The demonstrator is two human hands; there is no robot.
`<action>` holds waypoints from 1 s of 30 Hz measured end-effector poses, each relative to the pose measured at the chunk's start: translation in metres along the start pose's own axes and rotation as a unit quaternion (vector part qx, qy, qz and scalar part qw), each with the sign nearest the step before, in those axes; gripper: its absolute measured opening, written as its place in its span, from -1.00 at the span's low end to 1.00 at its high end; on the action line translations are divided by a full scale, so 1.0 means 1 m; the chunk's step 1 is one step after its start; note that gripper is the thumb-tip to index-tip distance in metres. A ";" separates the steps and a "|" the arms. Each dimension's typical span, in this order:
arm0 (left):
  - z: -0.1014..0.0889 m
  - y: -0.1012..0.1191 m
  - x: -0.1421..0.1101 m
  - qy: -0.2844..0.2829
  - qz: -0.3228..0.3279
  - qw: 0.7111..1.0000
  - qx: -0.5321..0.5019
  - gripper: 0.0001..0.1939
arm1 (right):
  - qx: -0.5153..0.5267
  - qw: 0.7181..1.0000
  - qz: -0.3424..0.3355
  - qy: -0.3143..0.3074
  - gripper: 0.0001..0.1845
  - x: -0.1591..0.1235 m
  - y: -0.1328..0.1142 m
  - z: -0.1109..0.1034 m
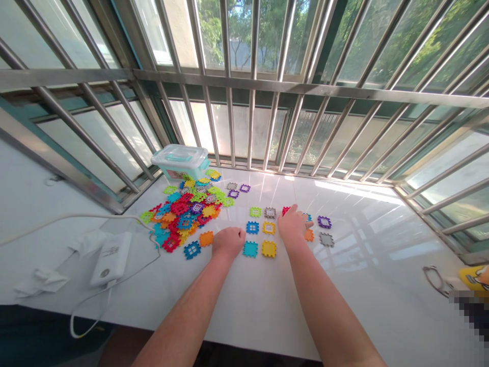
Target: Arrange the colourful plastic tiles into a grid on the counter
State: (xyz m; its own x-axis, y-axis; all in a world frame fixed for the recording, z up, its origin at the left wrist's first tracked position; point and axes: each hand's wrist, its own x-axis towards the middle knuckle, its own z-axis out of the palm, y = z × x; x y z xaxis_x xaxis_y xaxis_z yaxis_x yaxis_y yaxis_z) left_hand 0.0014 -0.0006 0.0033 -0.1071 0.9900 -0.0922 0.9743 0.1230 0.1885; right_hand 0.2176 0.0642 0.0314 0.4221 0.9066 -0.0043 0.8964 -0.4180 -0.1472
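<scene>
My left hand (228,241) rests as a closed fist on the white windowsill (267,285), between an orange tile (206,238) and a teal tile (250,248). My right hand (293,225) lies over several small square tiles laid out in rows, fingers bent down onto them near a red tile (285,210) and an orange tile (309,235). What its fingers hold is hidden. A yellow tile (269,248), a blue tile (252,227), a purple tile (324,221) and a grey tile (326,239) lie around the hands.
A heap of colourful tiles (185,211) lies at the left, before a clear box with a teal lid (180,160). A white power bank with cable (110,258) and crumpled tissue (42,282) sit at the left. Metal window bars (252,86) enclose the sill. Scissors (435,279) lie at the right.
</scene>
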 end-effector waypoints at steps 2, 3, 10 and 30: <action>-0.001 0.000 0.000 -0.005 -0.006 1.000 -0.003 -0.46 | 0.009 1.000 -0.001 0.008 -0.26 -0.005 0.004 -0.007; -0.001 0.001 0.000 -0.006 -0.008 1.000 -0.004 -0.46 | 0.019 1.000 0.000 0.019 -0.28 -0.008 0.008 -0.011; 0.002 0.000 0.001 0.003 -0.004 1.000 -0.002 -0.46 | 0.409 0.908 -0.091 -0.017 -0.48 -0.062 0.031 -0.047; 0.001 0.000 0.000 0.007 0.005 1.000 0.005 -0.45 | 0.900 0.326 -0.032 -0.289 -0.47 -0.201 0.025 -0.141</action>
State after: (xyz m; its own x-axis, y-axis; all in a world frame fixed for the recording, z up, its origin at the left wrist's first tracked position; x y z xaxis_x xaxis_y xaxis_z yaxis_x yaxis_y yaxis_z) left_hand 0.0016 -0.0009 0.0022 -0.1003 0.9920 -0.0765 0.9771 0.1127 0.1804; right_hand 0.1744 -0.1370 0.1679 -0.1523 0.9869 -0.0527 -0.8487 -0.1579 -0.5047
